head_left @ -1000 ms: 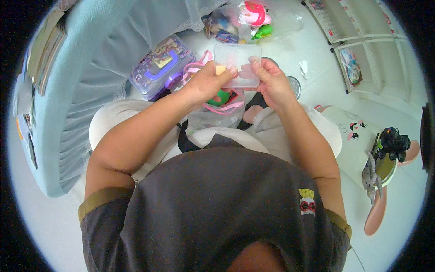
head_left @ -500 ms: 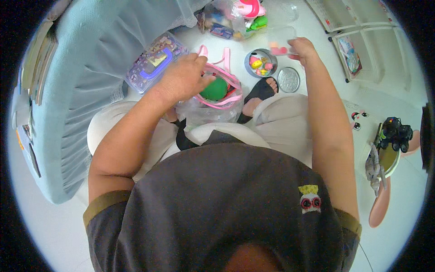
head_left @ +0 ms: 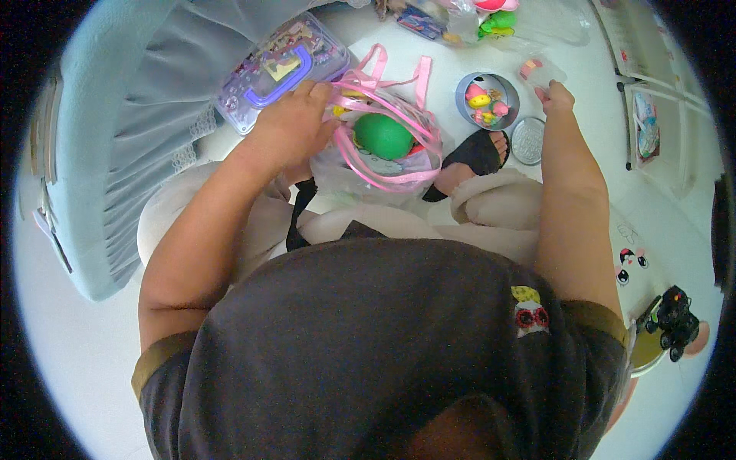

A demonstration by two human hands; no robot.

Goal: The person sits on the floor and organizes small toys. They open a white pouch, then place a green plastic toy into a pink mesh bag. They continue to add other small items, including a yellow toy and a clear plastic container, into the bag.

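My left hand (head_left: 297,126) is closed at the left rim of a clear plastic bag (head_left: 418,175) with pink trim and straps, pinching its edge. Inside the bag lies a green ball (head_left: 384,136), with small yellow and red pieces partly hidden around it. Out to the right, my right hand (head_left: 557,98) grips a small clear plastic box (head_left: 549,75) by its near end; something pink shows at its far end. Left of that hand stands a round tin (head_left: 461,107) holding several pink and yellow toy figures (head_left: 483,100). Its silver lid (head_left: 527,141) lies on the floor beside it.
A clear case with a purple handle (head_left: 280,80) sits by the grey bed skirt (head_left: 172,100). More toys and plastic packaging (head_left: 460,23) lie at the back. White drawers (head_left: 667,130) stand at right; a black toy vehicle (head_left: 678,322) is lower right. My foot (head_left: 475,157) is near the tin.
My right hand has moved right with the clear box, away from above the tin's edge. My left hand stays at the bag's rim, its thumb now drawn in. The whole view has shifted.
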